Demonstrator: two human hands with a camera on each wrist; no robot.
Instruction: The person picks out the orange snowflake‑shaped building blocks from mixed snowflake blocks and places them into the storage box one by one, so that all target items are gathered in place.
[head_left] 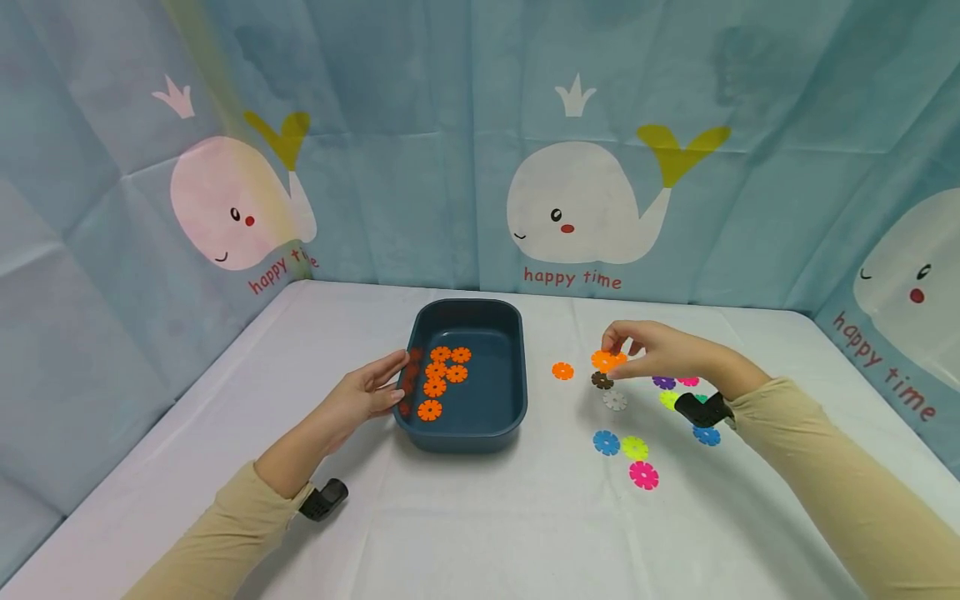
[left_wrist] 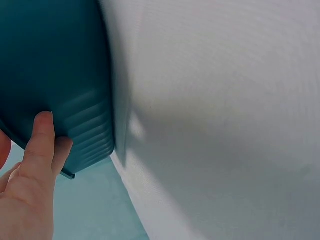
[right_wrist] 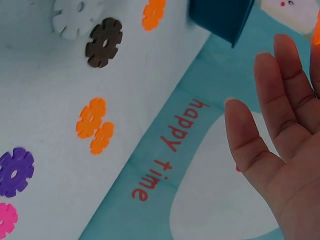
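Observation:
A dark blue plastic tub (head_left: 468,442) sits mid-table with several orange snowflake discs (head_left: 456,373) on its floor. My left hand (head_left: 366,390) holds the tub's left side; in the left wrist view its fingers (left_wrist: 42,145) lie against the outer wall, the thumb at the rim. To the right of the tub, my right hand (head_left: 648,350) pinches an orange snowflake disc (head_left: 602,360) just above the table. Only an edge of that disc shows in the right wrist view. Two touching orange discs (right_wrist: 91,118) lie on the cloth below this hand.
A single orange disc (head_left: 562,371) lies right of the tub. Brown (right_wrist: 104,43) and white (head_left: 614,401) discs are under the right hand. Nearer are blue (head_left: 606,442), yellow (head_left: 634,448) and pink (head_left: 643,475) discs. More coloured discs, one purple (right_wrist: 16,172), lie by the right wrist. A whale-print curtain (head_left: 420,183) stands behind.

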